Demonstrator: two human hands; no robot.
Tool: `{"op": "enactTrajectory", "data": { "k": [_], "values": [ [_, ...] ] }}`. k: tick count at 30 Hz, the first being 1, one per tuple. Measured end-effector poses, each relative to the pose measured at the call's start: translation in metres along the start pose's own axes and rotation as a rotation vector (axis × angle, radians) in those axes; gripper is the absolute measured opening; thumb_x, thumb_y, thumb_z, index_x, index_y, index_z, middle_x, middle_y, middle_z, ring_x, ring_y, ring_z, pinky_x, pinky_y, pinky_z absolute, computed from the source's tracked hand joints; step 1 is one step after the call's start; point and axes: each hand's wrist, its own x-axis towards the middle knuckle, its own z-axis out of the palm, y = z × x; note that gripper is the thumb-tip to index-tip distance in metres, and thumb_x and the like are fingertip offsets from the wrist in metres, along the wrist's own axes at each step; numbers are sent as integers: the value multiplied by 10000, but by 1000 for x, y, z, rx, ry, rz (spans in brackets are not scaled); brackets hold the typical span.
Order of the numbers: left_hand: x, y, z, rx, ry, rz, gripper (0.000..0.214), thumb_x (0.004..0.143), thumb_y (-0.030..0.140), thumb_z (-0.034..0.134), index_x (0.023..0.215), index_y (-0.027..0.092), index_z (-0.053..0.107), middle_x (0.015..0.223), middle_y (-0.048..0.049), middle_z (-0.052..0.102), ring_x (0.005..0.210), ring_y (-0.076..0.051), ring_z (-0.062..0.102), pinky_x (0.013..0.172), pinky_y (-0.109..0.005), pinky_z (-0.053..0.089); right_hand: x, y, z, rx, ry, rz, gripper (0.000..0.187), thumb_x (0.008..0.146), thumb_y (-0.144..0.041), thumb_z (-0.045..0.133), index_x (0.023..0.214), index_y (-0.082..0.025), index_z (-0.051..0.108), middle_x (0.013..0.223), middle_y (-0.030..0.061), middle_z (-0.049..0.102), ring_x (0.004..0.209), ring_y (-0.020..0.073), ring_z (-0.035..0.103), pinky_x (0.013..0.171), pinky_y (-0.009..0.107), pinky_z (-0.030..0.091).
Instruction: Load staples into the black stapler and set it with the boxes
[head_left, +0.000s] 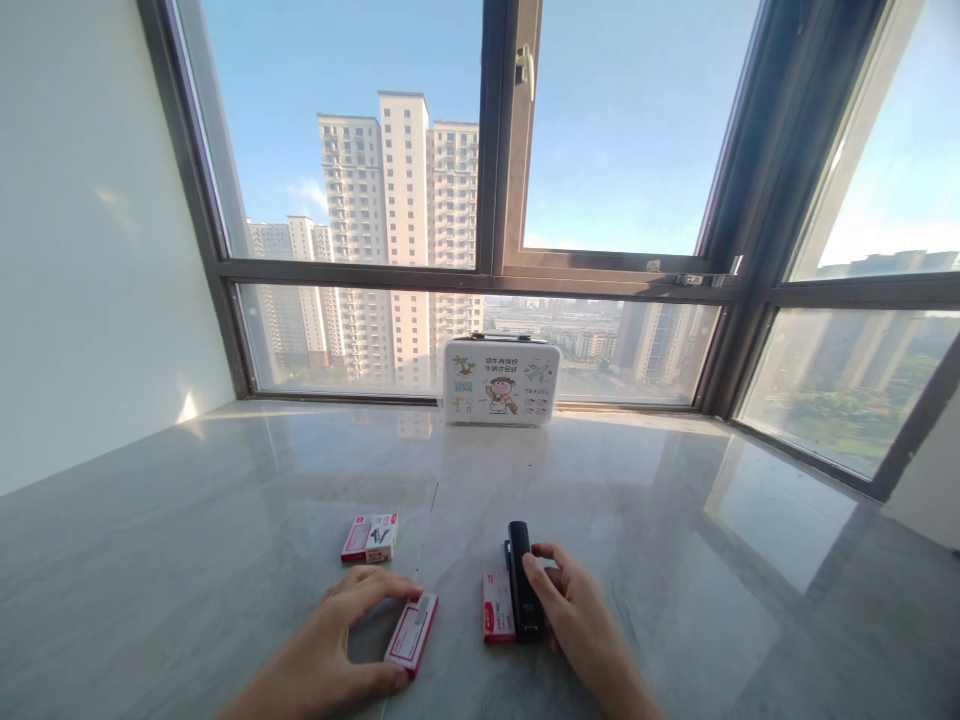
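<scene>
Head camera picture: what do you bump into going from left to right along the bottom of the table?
Left hand → open staple box under its fingers → small red staple box → black stapler → right hand.

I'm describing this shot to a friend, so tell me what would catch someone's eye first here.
The tall pale apartment towers fill the big window at the back, under a blue sky. A white case with cartoon pictures stands on the marble counter against the glass. Up close, the left hand grips a small red-and-white box, while the right hand rests on a black stapler.
</scene>
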Motion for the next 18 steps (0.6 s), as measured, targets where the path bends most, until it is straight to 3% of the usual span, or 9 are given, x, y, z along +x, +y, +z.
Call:
{"op": "enactTrajectory", "data": {
  "k": [5, 9, 14, 16, 18],
  "values": [
    [31, 47, 35, -82, 124, 49, 562, 706, 439, 782, 1222, 263, 642, 1234, -73, 604, 1165, -274, 547, 1022, -376, 442, -2, -2, 0, -53, 19, -23, 590, 915, -650, 492, 1204, -142, 571, 585, -44, 488, 424, 109, 456, 364, 191, 353],
    [50, 72, 51, -152, 89, 106, 636, 666, 373, 812, 1266, 277, 622, 1239, -66, 611, 1176, -275, 544, 1031, -375, 433, -2, -3, -1, -96, 35, -61, 558, 934, -619, 483, 1189, -137, 602, 612, -20, 533, 451, 110, 481, 406, 194, 349],
    [58, 78, 59, -145, 12, 126, 768, 603, 414, 853, 1315, 282, 596, 1197, -60, 648, 1128, -284, 575, 981, -379, 471, -2, -4, -2, -134, 31, -88, 511, 949, -591, 478, 1172, -155, 624, 655, -9, 559, 466, 104, 480, 430, 199, 344],
    [57, 74, 54, -146, 59, 168, 779, 670, 468, 816, 1376, 289, 541, 1288, -73, 614, 1192, -284, 548, 1028, -388, 446, -1, -3, -2, -125, 40, -76, 512, 949, -592, 477, 1194, -164, 617, 651, -14, 552, 468, 105, 477, 432, 201, 341],
    [54, 60, 39, -144, 196, 162, 602, 832, 510, 665, 1379, 300, 530, 1334, -67, 594, 1208, -257, 544, 1024, -372, 448, -1, -2, -1, -114, 53, -56, 521, 946, -597, 480, 1214, -168, 607, 638, -19, 538, 470, 107, 473, 430, 201, 335]
  ]
}}
